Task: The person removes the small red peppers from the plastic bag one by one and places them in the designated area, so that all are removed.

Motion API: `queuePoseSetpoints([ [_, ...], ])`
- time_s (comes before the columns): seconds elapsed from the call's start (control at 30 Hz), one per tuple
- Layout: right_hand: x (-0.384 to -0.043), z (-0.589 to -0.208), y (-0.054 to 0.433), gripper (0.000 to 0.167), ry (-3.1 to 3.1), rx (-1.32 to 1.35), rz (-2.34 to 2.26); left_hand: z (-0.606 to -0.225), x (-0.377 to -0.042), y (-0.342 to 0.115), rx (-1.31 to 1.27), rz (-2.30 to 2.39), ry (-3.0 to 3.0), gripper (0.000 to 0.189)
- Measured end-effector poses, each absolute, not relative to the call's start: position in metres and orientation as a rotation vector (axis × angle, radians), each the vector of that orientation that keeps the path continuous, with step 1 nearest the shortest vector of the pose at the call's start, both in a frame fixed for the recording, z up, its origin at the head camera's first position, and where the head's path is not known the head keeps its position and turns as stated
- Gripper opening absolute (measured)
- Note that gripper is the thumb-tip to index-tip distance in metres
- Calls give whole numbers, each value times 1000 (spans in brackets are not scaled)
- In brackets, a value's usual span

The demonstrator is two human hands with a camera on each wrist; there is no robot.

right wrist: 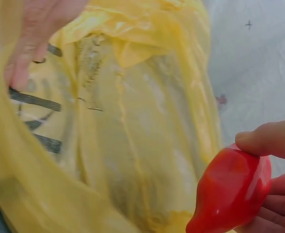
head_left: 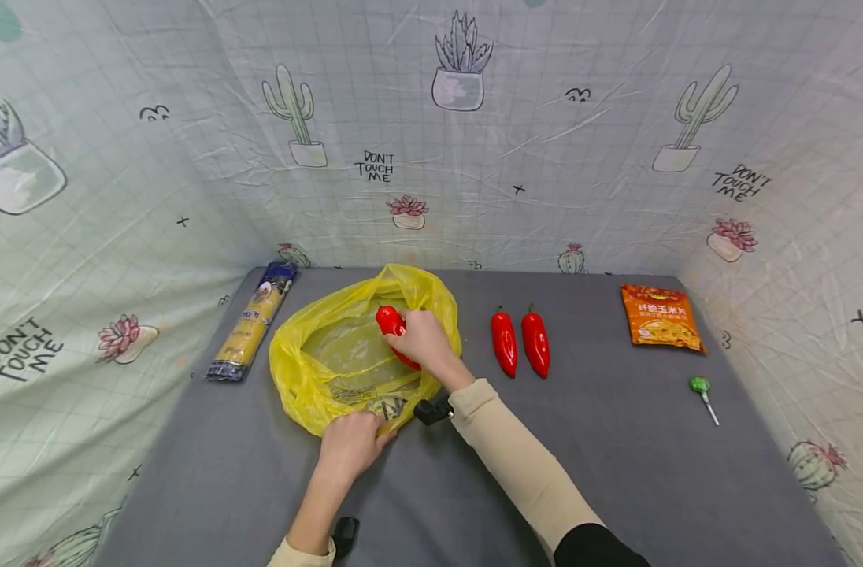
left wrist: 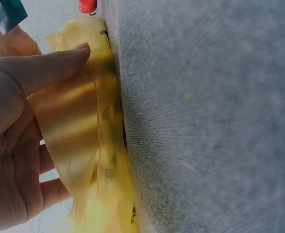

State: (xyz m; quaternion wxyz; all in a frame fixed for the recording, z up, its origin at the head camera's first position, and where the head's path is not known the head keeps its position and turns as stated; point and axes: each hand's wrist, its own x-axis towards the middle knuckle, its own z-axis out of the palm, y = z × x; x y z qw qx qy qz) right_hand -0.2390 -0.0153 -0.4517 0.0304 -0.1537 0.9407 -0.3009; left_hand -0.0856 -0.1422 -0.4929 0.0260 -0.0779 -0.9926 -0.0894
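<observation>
A yellow plastic bag [head_left: 290, 350] stands with its mouth spread wide on the grey table. My left hand [head_left: 351, 445] pinches the bag's near rim, thumb outside and fingers inside, as the left wrist view shows. Over the bag's mouth, my right hand [head_left: 424, 340] grips a red pepper [right wrist: 232, 191] between thumb and fingers. The pepper slants, one end toward the far left, above the bag's inside. Two more long red peppers, one [head_left: 504, 343] and another [head_left: 535, 343], lie side by side to the right of the bag.
A pack of pasta [head_left: 253, 323] lies left of the bag. Far right are an orange snack packet [head_left: 661, 318] and a green lollipop [head_left: 700, 385] with a white stick. A printed cloth [head_left: 516, 228] hangs behind and at both sides of the table.
</observation>
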Motion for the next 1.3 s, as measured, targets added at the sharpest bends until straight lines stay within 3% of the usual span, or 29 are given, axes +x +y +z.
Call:
queuePoseSetpoints([
  [0.2, -241, -437, -7, 55, 2924, -445, -896, -491, -85, -141, -258, -298, -3067, 27],
  [0.7, -244, -418, 31, 55, 2968, -321, -983, -490, -88, -143, -267, -317, -3073, 22],
  [1.3, -244, -427, 92, 55, 3011, -143, -1067, -493, -87, -143, -257, -295, -3067, 28],
])
